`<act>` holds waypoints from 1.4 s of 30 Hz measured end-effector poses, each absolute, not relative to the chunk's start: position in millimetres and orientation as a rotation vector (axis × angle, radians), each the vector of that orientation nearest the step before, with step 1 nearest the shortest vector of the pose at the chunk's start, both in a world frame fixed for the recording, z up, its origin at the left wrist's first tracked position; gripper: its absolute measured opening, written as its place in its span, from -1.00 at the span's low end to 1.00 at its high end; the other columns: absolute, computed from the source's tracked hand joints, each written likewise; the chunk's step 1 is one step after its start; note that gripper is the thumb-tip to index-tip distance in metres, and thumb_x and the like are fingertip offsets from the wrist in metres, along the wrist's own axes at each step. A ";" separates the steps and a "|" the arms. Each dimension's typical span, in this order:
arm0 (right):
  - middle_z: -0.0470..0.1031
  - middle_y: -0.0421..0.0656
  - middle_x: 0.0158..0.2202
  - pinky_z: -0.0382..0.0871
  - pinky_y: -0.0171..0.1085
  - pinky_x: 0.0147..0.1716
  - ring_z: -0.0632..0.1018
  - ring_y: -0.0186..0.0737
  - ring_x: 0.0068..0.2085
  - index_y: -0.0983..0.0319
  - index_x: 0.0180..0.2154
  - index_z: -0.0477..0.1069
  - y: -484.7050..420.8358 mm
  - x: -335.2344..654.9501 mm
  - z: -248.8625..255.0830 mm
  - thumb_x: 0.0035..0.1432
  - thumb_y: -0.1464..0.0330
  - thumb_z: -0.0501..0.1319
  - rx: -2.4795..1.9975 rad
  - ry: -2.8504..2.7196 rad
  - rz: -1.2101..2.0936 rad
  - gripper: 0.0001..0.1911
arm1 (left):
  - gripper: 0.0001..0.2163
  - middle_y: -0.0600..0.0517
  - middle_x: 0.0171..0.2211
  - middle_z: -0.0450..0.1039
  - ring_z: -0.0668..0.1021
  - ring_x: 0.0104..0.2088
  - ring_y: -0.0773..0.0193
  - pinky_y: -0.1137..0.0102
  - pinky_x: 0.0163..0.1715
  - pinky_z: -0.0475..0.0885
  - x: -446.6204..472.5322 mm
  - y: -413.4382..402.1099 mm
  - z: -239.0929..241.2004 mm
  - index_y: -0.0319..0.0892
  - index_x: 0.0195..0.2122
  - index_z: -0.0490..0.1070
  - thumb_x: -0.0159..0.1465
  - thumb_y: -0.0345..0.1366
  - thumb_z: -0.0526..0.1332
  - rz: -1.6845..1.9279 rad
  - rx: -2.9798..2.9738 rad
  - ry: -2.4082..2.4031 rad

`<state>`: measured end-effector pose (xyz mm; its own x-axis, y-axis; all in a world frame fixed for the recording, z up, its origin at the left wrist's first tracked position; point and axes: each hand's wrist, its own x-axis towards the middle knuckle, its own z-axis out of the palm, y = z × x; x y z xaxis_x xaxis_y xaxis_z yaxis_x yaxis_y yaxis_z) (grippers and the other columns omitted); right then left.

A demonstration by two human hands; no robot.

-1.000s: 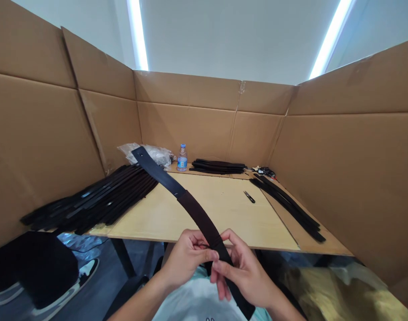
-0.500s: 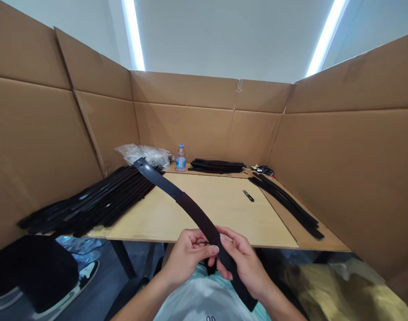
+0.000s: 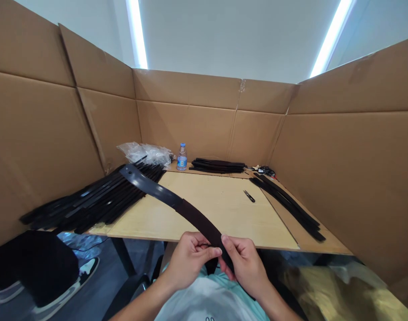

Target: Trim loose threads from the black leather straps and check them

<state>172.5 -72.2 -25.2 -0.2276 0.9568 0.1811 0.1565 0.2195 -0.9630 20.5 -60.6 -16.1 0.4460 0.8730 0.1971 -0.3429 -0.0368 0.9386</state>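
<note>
Since the earlier frames, the free end of the long black strap (image 3: 177,200) has dropped and swung toward the viewer's left, and the strap's lower tail has risen closer to the hands. The strap now arcs from the hands over the near left corner of the tan cardboard sheet (image 3: 204,214), with its glossy black end above the left pile of black straps (image 3: 103,198); whether the two touch cannot be told. A matte, dark brown section forms the part of the strap nearest the hands.

The left hand (image 3: 189,261) and right hand (image 3: 244,263) are close together, both clamped on the strap above the person's lap, and the strap passes between them.

Beyond the sheet lie a smaller bundle of black straps (image 3: 217,166), a clear water bottle (image 3: 181,157) and a crumpled plastic bag (image 3: 145,154). A third group of black straps (image 3: 287,205) lies at right, with small black-handled thread snips (image 3: 249,196) on the sheet near it. Cardboard walls (image 3: 187,107) enclose the table on three sides.
</note>
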 end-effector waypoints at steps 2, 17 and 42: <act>0.20 -0.27 -0.79 0.03 -0.39 -0.71 0.19 -0.45 -0.75 0.26 -0.68 0.31 -72.8 172.4 -25.0 0.23 -0.08 -0.02 -1.106 -1.586 1.099 -0.33 | -0.83 -0.06 -0.50 0.59 0.58 -0.52 0.19 0.38 -0.45 0.46 20.2 -60.2 -15.6 -0.29 -0.38 0.59 0.06 -0.28 0.41 1.086 1.249 0.577; 0.38 -0.15 -0.68 0.20 -0.35 -0.60 0.33 -0.36 -0.63 0.35 -0.57 0.53 -76.4 167.1 -21.5 0.18 -0.06 0.09 -0.857 -1.395 1.345 -0.36 | -0.70 0.03 -0.70 0.48 0.55 -0.65 0.20 0.38 -0.59 0.42 20.9 -59.7 -23.8 -0.22 -0.57 0.34 0.05 -0.17 0.40 1.201 1.136 0.613; 0.47 -0.31 -0.57 -0.01 -0.53 -0.72 0.20 -0.55 -0.70 0.16 -0.29 0.06 -78.4 172.2 -26.3 0.17 0.12 0.25 -0.667 -1.556 1.595 -0.60 | -0.66 -0.02 -0.53 0.53 0.52 -0.52 0.31 0.51 -0.53 0.37 15.1 -62.5 -16.8 -0.31 -0.48 0.50 -0.11 -0.14 0.50 1.159 1.153 0.641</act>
<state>172.2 -78.4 -26.3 -0.5466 0.8228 0.1557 -0.1756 0.0691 -0.9820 15.1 -62.5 -16.8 0.3265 0.9324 0.1547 -0.3652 -0.0265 0.9306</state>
